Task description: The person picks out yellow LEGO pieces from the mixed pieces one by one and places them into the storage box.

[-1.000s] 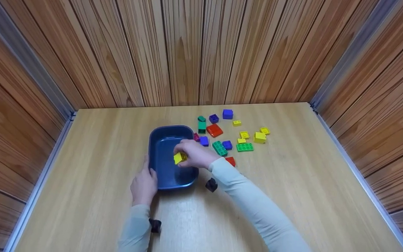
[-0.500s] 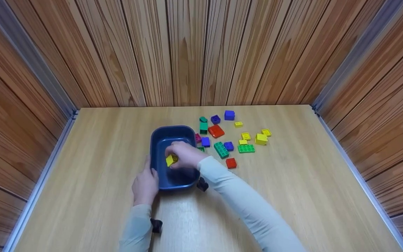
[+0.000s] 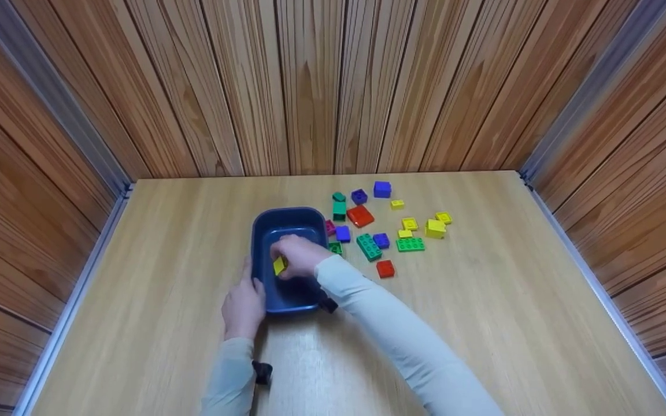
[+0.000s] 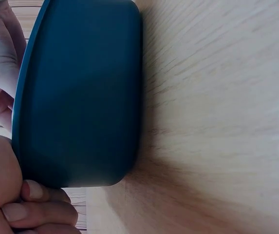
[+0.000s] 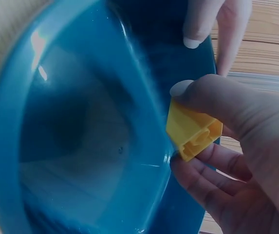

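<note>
A dark blue plastic tub [image 3: 292, 306] stands on the table, with no bricks visible on the part of its floor that shows. My left hand [image 3: 243, 309] grips its left rim, thumb inside the wall and fingers outside, as the right wrist view shows. Over the tub's inside, my right hand [image 3: 301, 254] pinches a yellow toy brick [image 5: 193, 126] between thumb and fingers. The brick's hollow underside faces the right wrist camera. Seen from the left wrist, the tub's outer wall [image 4: 81, 97] fills the middle, with curled left fingers [image 4: 46, 214] at its lower corner.
Loose bricks lie right of the tub: a red one [image 3: 385, 268], green ones [image 3: 369, 247], blue ones [image 3: 383, 189] and several yellow ones [image 3: 435, 229]. A green brick [image 3: 335, 248] sits close against the tub's right side. Wood-panelled walls [image 3: 310, 86] enclose the table.
My right hand has moved left with the yellow brick, further over the tub, uncovering the red brick and a green one. The left hand keeps its grip on the rim.
</note>
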